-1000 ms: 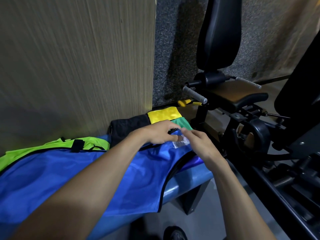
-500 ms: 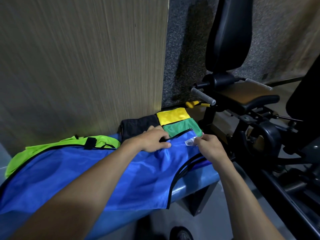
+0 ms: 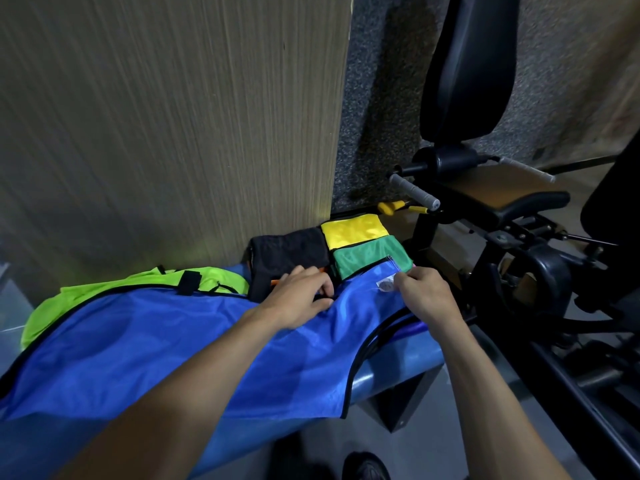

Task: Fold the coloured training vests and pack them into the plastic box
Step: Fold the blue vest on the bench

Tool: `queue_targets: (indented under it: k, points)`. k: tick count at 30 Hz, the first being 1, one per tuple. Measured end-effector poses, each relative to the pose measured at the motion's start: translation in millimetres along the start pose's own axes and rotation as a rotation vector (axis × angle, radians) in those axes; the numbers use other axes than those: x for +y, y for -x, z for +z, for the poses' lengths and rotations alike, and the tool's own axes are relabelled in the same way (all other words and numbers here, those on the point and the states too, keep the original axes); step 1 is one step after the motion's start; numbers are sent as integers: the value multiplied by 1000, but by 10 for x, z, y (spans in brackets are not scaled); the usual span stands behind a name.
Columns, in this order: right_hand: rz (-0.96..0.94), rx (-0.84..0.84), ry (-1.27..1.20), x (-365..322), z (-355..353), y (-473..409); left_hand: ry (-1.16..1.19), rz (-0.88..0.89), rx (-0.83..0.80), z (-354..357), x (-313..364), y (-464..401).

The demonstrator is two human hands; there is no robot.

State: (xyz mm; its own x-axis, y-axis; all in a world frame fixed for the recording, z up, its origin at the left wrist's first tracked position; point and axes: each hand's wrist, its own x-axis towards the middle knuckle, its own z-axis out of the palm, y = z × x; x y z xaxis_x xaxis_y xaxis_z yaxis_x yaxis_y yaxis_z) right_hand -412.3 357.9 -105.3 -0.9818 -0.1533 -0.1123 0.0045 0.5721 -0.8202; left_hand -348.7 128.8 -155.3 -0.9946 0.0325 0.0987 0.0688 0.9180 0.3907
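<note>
Both hands are up at the far end of the blue vest (image 3: 166, 344). The right hand (image 3: 427, 297) pinches the vest's top corner right by the little white label (image 3: 386, 285). The left hand (image 3: 299, 296) rests just beside it, fingers curled onto the black-trimmed edge, though I can't tell if it really grips.

The blue vest runs lengthwise along the bench (image 3: 391, 370), its long axis stretching from the hands back toward the person's left, so I'd guess the fold comes that way.

Count: one blue vest spread out, one lime vest (image 3: 138, 284) peeking from under it on the wall side, and three folded ones past its far end: black (image 3: 289, 252), yellow (image 3: 355, 230), green (image 3: 363, 259). I can't spot the plastic box for sure.
</note>
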Motion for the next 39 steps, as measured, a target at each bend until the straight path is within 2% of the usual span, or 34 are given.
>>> queue_targets:
  k: [7, 13, 18, 23, 27, 32, 35, 39]
  points:
    - [29, -12, 11, -12, -5, 14, 19, 14, -31, 41, 9, 16]
    - [-3, 15, 1, -18, 18, 27, -114, 63, -7, 79, 42, 12]
    - [-2, 31, 11, -15, 16, 8, -109, -8, 218, 83, -1, 44]
    - [-17, 47, 38, -6, 17, -1, -38, -48, 240, 103, 27, 42]
    - [-30, 83, 42, 17, 34, -16, -195, -71, 312, 169, 86, 60]
    - [-26, 87, 86, 43, 99, -69, -171, 113, 322, 119, 64, 411]
    - [-8, 50, 117, 46, 144, -78, -202, 84, 285, -22, -203, 782]
    - [5, 139, 178, 35, 185, -77, -311, 12, 293, -160, -557, 1189]
